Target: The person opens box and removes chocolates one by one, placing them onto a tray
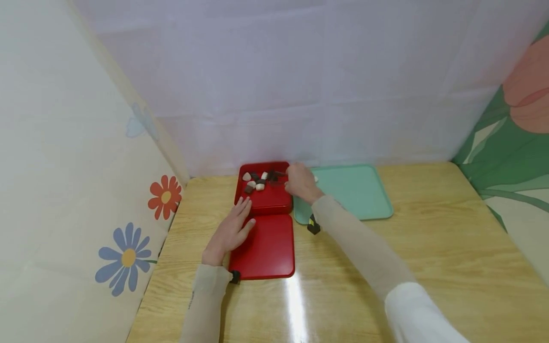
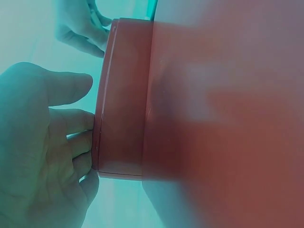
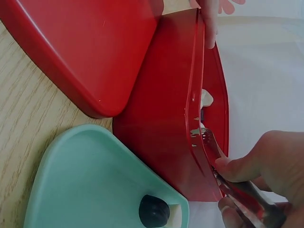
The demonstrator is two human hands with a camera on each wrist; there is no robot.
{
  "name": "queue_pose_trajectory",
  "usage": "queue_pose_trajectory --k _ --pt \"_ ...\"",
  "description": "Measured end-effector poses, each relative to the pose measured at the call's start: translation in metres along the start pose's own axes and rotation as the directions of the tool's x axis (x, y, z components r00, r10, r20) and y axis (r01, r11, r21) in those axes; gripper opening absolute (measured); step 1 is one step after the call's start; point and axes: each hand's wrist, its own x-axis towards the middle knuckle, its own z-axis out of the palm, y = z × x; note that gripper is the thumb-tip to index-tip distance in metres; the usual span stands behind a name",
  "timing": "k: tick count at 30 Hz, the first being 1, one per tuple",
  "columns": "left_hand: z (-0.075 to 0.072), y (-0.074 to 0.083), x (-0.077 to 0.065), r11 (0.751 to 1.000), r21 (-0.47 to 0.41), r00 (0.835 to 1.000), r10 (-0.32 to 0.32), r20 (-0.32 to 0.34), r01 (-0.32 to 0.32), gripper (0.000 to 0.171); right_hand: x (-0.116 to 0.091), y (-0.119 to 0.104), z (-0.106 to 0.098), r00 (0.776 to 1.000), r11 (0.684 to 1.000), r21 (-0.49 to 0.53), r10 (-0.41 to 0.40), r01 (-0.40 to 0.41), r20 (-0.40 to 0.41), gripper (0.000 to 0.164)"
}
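My right hand (image 1: 301, 182) grips a pair of metal tongs (image 3: 248, 195) at the right side of an open red tin (image 1: 271, 209). The tongs' toothed ends reach in over the tin's rim, close to the pieces inside. Several small black and white pieces (image 1: 260, 186) lie in the tin, mostly toward its left and middle. My left hand (image 1: 231, 228) rests its extended fingers on the tin's front left rim, with the thumb spread apart. In the left wrist view, those fingertips (image 2: 85, 142) meet the rim.
A red lid (image 1: 268, 247) lies flat in front of the tin. To the right sits a mint green tray (image 1: 356, 190), bearing a black piece (image 3: 153, 211) and a white piece (image 3: 175, 216) near its edge. Behind them hangs a pale cloth (image 1: 274, 128).
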Motion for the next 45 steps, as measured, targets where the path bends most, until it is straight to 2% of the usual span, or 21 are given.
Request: queue_pose_trajectory --k 8,17,27,34,45 --pt "0.000 -0.001 -0.001 1.000 -0.010 1.000 -0.010 -0.002 0.010 0.068 -0.001 -0.002 0.002 1.000 1.000 -0.005 0.001 -0.001 -0.003 0.011" --pt "0.001 -0.003 0.000 1.000 -0.009 1.000 -0.011 0.008 0.011 0.068 -0.002 -0.002 -0.001 1.000 1.000 0.005 0.004 -0.004 0.013 0.021" --pt "0.000 -0.003 -0.001 1.000 -0.014 1.000 -0.008 0.013 0.008 0.069 -0.004 0.002 -0.006 1.000 0.998 0.063 0.003 -0.003 0.009 0.026" --pt "-0.001 0.000 0.000 1.000 -0.014 1.000 0.001 0.012 0.000 0.068 -0.007 0.005 -0.010 1.000 0.997 0.082 -0.010 0.012 -0.023 0.029" --pt "-0.003 -0.001 0.000 1.000 -0.015 1.000 -0.014 0.018 0.014 0.069 -0.018 0.005 -0.020 0.999 0.993 0.112 -0.028 0.033 -0.044 0.022"
